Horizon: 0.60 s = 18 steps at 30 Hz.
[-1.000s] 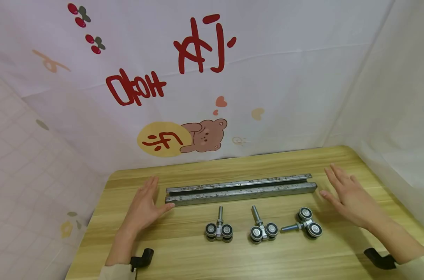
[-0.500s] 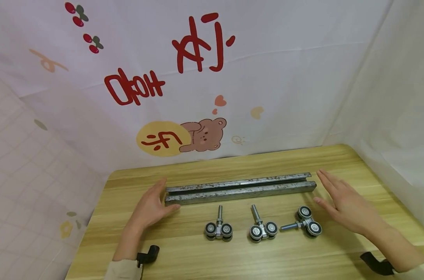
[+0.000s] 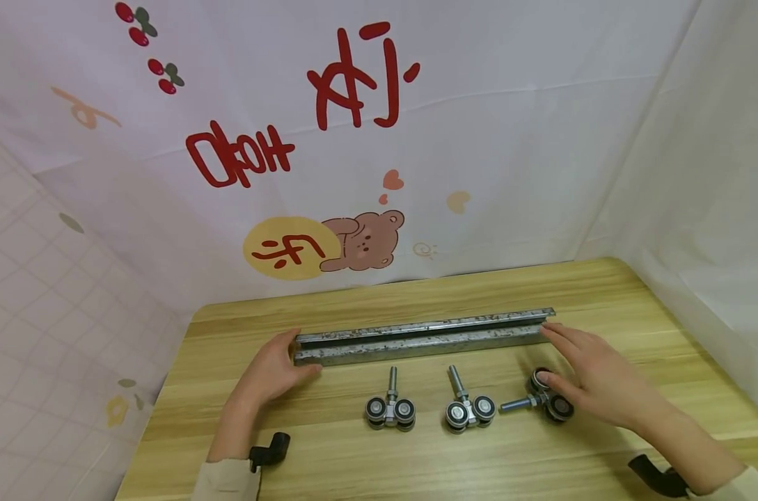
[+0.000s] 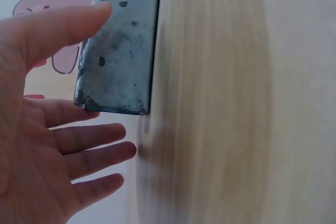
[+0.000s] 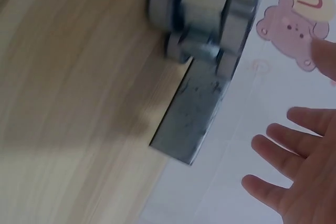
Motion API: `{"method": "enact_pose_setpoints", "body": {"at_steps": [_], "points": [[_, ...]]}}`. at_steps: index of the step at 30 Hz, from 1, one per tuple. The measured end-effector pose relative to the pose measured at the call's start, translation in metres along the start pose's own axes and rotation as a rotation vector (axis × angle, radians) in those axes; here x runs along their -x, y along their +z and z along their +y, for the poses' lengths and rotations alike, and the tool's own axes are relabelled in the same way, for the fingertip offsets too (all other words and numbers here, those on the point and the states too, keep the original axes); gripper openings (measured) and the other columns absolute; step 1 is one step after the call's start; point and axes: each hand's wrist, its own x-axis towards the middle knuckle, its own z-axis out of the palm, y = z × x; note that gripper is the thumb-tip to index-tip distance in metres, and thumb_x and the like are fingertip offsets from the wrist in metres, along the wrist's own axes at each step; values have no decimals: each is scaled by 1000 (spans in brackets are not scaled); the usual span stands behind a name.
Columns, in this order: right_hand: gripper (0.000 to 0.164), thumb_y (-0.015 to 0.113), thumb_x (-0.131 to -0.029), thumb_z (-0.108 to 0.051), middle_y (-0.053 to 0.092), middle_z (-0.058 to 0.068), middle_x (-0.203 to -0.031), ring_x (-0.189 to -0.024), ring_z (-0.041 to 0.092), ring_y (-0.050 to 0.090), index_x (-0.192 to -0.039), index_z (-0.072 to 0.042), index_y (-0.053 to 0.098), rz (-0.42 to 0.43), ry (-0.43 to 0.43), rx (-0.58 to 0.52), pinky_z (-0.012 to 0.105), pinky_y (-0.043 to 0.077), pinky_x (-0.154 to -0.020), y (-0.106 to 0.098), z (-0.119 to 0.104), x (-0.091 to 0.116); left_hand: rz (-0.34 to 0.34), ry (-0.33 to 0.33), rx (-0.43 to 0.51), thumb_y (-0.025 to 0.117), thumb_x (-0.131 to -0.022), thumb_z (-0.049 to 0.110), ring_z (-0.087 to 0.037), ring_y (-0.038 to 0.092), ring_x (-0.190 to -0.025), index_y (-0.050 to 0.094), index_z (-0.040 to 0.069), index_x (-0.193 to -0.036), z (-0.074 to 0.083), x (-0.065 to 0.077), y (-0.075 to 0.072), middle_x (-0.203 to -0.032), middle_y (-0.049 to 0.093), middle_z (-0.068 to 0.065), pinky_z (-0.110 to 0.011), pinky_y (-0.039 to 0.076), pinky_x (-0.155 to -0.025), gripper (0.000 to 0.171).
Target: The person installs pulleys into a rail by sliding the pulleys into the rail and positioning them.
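A grey steel C-channel rail (image 3: 429, 341) with a slot along its top lies across the table. My left hand (image 3: 271, 372) is at its left end, thumb on the near side and fingers around the end. In the left wrist view those fingers are spread and fairly straight; whether they touch the rail I cannot tell. My right hand (image 3: 604, 379) hovers over the rail's right end and the right roller trolley (image 3: 543, 396), partly covering both, with its fingers extended and holding nothing. A left roller trolley (image 3: 391, 412) and a middle roller trolley (image 3: 470, 412) lie before the rail, bolts pointing away.
The wooden table (image 3: 328, 452) has rounded far corners. Behind it hangs a white printed curtain (image 3: 510, 139), with more white cloth down both sides. A black curved mount (image 3: 271, 451) sticks out at the left wrist, and a similar black mount (image 3: 657, 476) at the right.
My right hand has moved left and nearer, from beside the rail's right end to above the right trolley. My left hand has moved right, in to the rail's left end.
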Motion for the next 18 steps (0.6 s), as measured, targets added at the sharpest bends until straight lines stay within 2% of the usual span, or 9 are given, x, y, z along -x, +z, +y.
{"method": "enact_pose_setpoints", "body": {"at_steps": [4, 11, 18], "points": [[70, 87, -85, -33, 61, 16, -140, -123, 42, 60, -142, -1, 61, 2, -57, 13, 59, 49, -98, 3, -10, -1, 4, -4, 11, 83, -88, 49, -47, 47, -141, 42, -6, -156, 1, -1, 0, -154, 49, -27, -64, 41, -113, 96], [68, 93, -75, -30, 67, 13, -132, -117, 36, 64, -132, -2, 68, 38, -179, 18, 55, 49, -96, 11, -20, -2, 14, -21, 26, 83, -90, 43, -45, 52, -137, 43, -3, -156, 0, -3, 0, -150, 54, -25, -63, 44, -111, 90], [51, 87, -84, -39, 71, 4, -120, -110, 26, 65, -121, -5, 74, 39, -270, 26, 44, 46, -99, 18, -27, -3, 11, -26, 32, 82, -91, 40, -45, 54, -135, 42, -4, -157, 2, -2, 0, -149, 55, -27, -63, 45, -109, 89]]}}
